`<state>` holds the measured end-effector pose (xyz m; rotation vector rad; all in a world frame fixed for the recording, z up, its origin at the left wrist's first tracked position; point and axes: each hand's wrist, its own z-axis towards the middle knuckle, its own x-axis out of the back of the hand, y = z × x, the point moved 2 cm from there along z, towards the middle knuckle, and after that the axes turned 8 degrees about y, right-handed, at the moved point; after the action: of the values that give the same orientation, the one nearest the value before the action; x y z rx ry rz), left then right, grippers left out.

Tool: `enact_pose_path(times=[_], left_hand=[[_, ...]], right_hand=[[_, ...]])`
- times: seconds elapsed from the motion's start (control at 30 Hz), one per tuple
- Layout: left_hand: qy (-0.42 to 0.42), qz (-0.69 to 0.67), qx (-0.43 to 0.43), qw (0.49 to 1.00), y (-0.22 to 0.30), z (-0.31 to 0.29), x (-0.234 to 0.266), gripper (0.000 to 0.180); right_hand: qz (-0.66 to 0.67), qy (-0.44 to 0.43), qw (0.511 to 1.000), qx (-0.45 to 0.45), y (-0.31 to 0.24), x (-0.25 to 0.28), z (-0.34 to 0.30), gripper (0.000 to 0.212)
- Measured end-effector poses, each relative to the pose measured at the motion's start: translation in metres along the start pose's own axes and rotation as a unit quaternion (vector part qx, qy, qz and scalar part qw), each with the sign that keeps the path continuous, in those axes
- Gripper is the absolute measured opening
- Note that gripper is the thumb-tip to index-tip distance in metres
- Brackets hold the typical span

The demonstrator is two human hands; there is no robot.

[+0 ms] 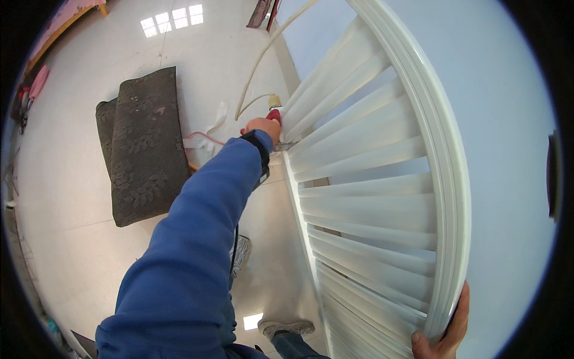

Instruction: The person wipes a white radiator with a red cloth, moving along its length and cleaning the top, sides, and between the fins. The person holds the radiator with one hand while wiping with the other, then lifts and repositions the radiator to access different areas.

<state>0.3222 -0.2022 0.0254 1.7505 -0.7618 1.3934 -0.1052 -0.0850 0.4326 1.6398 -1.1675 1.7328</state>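
Note:
My left hand [266,127], at the end of a blue sleeve, reaches far forward to the low far end of a tall white slatted radiator [373,212]. Its fingers are closed round a red handle [274,114]. Just beyond lies a pale yellow fitting [274,100], where a thin cream hose [254,78] ends; I cannot make out how they join. At the lower right my right hand [443,335] grips the near part of the radiator's thick top rail [451,197], thumb on the slat side and fingers round the outer side.
A folded dark floral mat [149,149] lies on the pale tiled floor [72,191] at left. Clear plastic strips [218,119] and a red cord [206,137] are beside it. The radiator stands by a pale blue wall [508,179]. My shoes [286,326] show below.

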Motion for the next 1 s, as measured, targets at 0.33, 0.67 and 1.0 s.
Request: enact_pose_path(times=[0.33, 0.67, 1.0], left_hand=[[0.008, 0.012, -0.151, 0.988, -0.002, -0.010, -0.011, 0.024], [-0.024, -0.031, -0.190, 0.981, 0.007, -0.045, -0.008, 0.021], [0.097, -0.119, -0.043, 0.987, -0.045, -0.023, -0.010, 0.019]], right_hand=[[-0.008, 0.015, 1.000, 0.020, -0.003, 0.000, 0.004, 0.093], [-0.035, 0.012, 0.999, -0.003, -0.013, 0.001, 0.007, 0.092], [-0.017, 0.005, 0.999, -0.035, -0.014, 0.001, 0.012, 0.092]])
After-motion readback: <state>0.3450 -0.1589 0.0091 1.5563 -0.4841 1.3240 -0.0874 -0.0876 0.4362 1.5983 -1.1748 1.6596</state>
